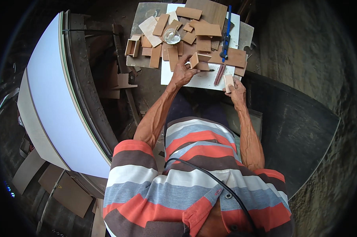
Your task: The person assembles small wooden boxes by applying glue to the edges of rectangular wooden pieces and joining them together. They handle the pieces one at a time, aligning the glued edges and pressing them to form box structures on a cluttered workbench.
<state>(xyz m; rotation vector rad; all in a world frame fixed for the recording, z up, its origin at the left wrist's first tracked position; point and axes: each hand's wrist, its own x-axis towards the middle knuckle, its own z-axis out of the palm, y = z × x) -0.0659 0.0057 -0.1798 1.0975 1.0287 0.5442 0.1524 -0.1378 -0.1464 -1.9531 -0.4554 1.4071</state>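
Observation:
My left hand (182,74) is closed on a small wooden assembly (195,60), thin brown boards meeting at an angle, held over the near part of the worktop. In my right hand (237,94) is a small pale wooden block (229,81), gripped between thumb and fingers at the right edge of the white sheet (194,82). Two reddish-brown sticks (219,75) lie between the hands. Beyond my left hand, a clear glass bowl (171,37) with whitish contents and a stick sits among loose wooden pieces (208,30). A small open wooden box (132,46) stands at the left.
A blue bar tool (226,37) lies along the worktop's right side. Large white-faced panels (68,102) lean at my left, with brown boards (68,189) below them. A dark panel (293,126) stands on my right. A black cable (214,177) crosses my striped shirt.

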